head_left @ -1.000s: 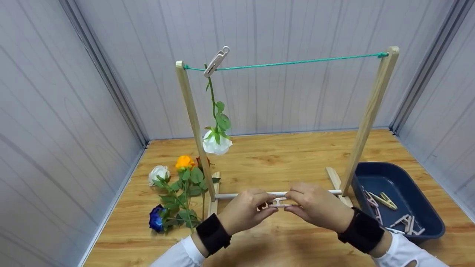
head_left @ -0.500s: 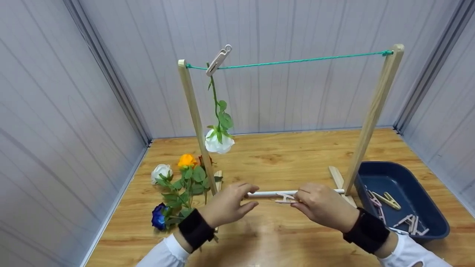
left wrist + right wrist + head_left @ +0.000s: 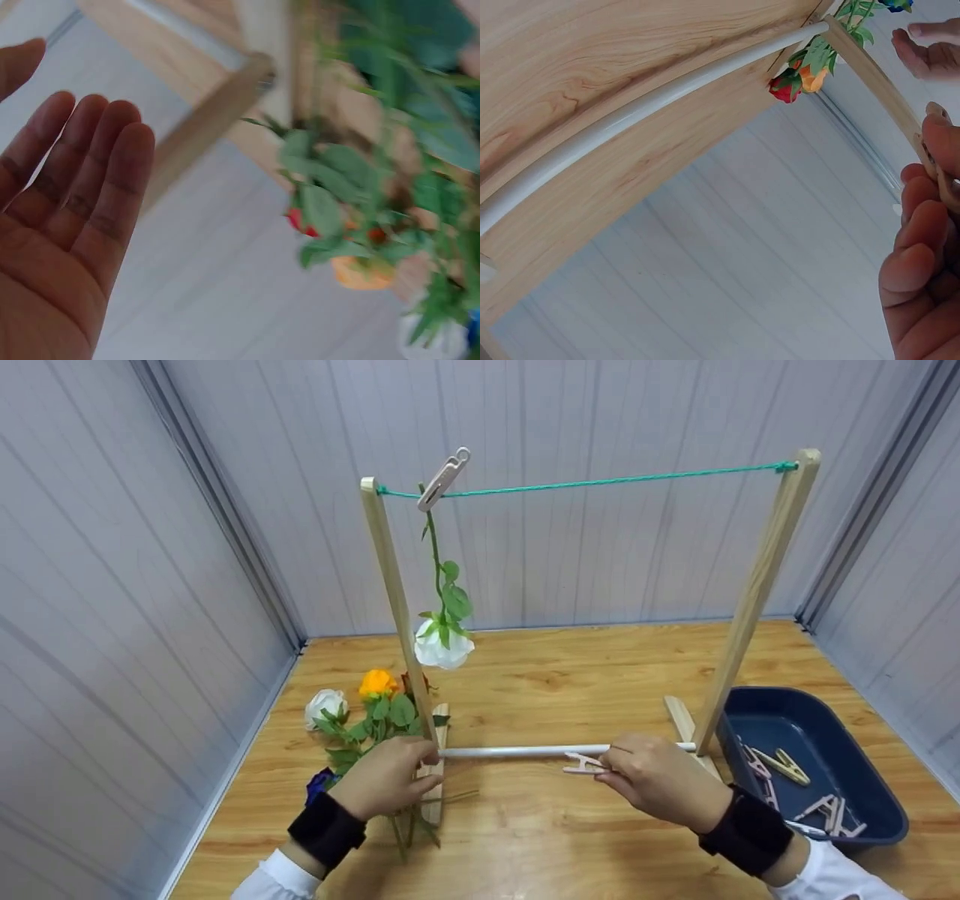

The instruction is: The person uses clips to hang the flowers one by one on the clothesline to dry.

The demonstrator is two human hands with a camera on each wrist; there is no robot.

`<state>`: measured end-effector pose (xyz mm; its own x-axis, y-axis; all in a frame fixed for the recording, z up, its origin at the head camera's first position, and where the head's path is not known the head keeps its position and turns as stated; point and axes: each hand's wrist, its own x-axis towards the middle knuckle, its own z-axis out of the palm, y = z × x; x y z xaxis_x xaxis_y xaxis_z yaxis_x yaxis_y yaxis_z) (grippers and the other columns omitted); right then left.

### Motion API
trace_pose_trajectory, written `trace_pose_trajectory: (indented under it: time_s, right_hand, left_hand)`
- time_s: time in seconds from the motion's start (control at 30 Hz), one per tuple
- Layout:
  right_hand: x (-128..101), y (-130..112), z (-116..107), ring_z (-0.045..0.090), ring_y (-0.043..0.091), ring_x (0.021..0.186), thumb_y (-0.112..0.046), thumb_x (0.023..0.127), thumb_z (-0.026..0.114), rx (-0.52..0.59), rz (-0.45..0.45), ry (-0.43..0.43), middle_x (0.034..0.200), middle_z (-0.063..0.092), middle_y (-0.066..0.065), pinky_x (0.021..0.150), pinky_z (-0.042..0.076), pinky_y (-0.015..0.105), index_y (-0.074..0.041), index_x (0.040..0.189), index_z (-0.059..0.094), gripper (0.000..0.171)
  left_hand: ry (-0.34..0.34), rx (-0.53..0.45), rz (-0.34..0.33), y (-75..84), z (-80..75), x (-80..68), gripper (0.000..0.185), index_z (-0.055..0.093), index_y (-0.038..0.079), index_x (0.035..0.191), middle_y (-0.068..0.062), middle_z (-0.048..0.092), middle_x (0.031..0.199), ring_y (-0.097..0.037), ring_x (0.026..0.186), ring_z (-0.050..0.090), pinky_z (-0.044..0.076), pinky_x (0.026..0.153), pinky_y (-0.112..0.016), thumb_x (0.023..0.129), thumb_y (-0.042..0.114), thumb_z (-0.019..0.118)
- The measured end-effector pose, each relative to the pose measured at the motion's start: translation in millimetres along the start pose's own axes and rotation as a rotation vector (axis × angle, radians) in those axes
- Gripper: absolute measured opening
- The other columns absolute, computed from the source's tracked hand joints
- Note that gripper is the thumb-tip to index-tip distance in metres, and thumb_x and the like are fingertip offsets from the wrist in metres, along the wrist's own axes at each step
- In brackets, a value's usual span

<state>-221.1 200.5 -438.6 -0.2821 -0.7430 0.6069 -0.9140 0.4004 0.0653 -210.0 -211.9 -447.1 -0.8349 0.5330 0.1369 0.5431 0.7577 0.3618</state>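
My right hand (image 3: 656,780) pinches a pale clothespin (image 3: 583,765) between thumb and curled fingers (image 3: 919,247); the pin points left, just in front of the white crossbar (image 3: 525,751) of the wooden drying frame (image 3: 757,585), low over the wooden table (image 3: 570,832). My left hand (image 3: 386,776) is empty: in the left wrist view its fingers (image 3: 90,180) are straight and lie side by side, palm bare. In the head view it hovers at the foot of the frame's left post, over the stems of the loose roses (image 3: 375,727) lying on the table; whether it touches them cannot be told. Among these, an orange rose (image 3: 376,683), a white rose (image 3: 324,706) and a blue rose (image 3: 321,782) show. On the green line (image 3: 600,482), a second clothespin (image 3: 444,480) clamps a hanging white rose (image 3: 442,649), head down. A dark blue tray (image 3: 814,712) with more pins sits at the table's right.
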Motion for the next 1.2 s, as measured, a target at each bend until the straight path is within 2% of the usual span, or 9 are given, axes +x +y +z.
trace_pose_trajectory:
  time_s: [0.1, 0.27, 0.5, 0.7, 0.87, 1.03, 1.2]
  right_hand:
    - [-1, 0, 0, 0.052, 0.004, 0.068, -0.009, 0.085, 0.091, -0.001, 0.004, -0.003, 0.078, 0.061, -0.004, 0.059, 0.044, 0.021, -0.012, 0.088, 0.070, 0.021]
    - [-1, 0, 2, 0.050, 0.004, 0.067, -0.010, 0.088, 0.089, -0.002, 0.002, -0.009, 0.077, 0.060, -0.004, 0.059, 0.043, 0.021, -0.012, 0.088, 0.070, 0.019]
    - [-2, 0, 5, 0.048, 0.002, 0.066, -0.012, 0.091, 0.087, 0.019, -0.009, -0.012, 0.077, 0.059, -0.005, 0.057, 0.041, 0.019, -0.012, 0.087, 0.067, 0.020]
    - [-2, 0, 7, 0.048, 0.003, 0.066, -0.015, 0.097, 0.082, 0.015, -0.026, 0.002, 0.076, 0.058, -0.005, 0.057, 0.041, 0.020, -0.012, 0.086, 0.067, 0.019]
    - [-4, 0, 9, 0.049, 0.003, 0.066, -0.016, 0.098, 0.081, 0.024, -0.028, -0.003, 0.076, 0.059, -0.005, 0.057, 0.041, 0.019, -0.012, 0.086, 0.068, 0.019]
    - [-6, -1, 10, 0.050, 0.003, 0.067, -0.016, 0.099, 0.080, 0.032, -0.022, -0.008, 0.077, 0.060, -0.005, 0.057, 0.042, 0.019, -0.012, 0.087, 0.068, 0.018]
    - [-6, -2, 10, 0.051, 0.003, 0.066, -0.016, 0.100, 0.080, 0.043, -0.016, -0.016, 0.077, 0.061, -0.004, 0.057, 0.042, 0.018, -0.011, 0.088, 0.069, 0.017]
  left_hand:
    - [-0.061, 0.003, -0.008, -9.0, 3.2, -5.5, 0.016, 0.075, 0.003, 0.105, -0.012, 0.078, 0.102, -0.026, 0.089, 0.074, 0.062, 0.079, -0.044, 0.097, 0.015, 0.082]
    - [-0.127, 0.017, -0.013, -16.9, 13.8, -11.6, 0.014, 0.076, 0.005, 0.099, -0.009, 0.076, 0.096, -0.011, 0.079, 0.064, 0.057, 0.071, -0.033, 0.094, 0.014, 0.085]
    - [-0.114, 0.031, 0.005, -19.7, 23.8, -20.1, 0.012, 0.075, 0.011, 0.091, -0.002, 0.074, 0.087, -0.006, 0.074, 0.064, 0.055, 0.066, -0.028, 0.094, 0.014, 0.086]
    - [-0.115, 0.120, -0.008, -22.1, 27.8, -20.7, 0.013, 0.074, 0.010, 0.088, 0.000, 0.072, 0.082, -0.009, 0.071, 0.062, 0.053, 0.064, -0.030, 0.092, 0.010, 0.086]
    - [-0.111, 0.156, 0.016, -29.2, 32.0, -21.5, 0.012, 0.077, 0.010, 0.086, 0.000, 0.073, 0.081, -0.011, 0.072, 0.065, 0.055, 0.064, -0.029, 0.092, 0.001, 0.083]
    - [-0.094, 0.172, 0.049, -34.6, 33.1, -24.0, 0.009, 0.079, 0.008, 0.094, -0.004, 0.076, 0.088, -0.017, 0.079, 0.072, 0.061, 0.070, -0.033, 0.095, -0.001, 0.077]
    - [-0.087, 0.189, 0.045, -34.0, 27.6, -25.4, 0.007, 0.077, 0.006, 0.101, -0.006, 0.071, 0.094, -0.023, 0.083, 0.071, 0.061, 0.073, -0.038, 0.100, 0.001, 0.072]
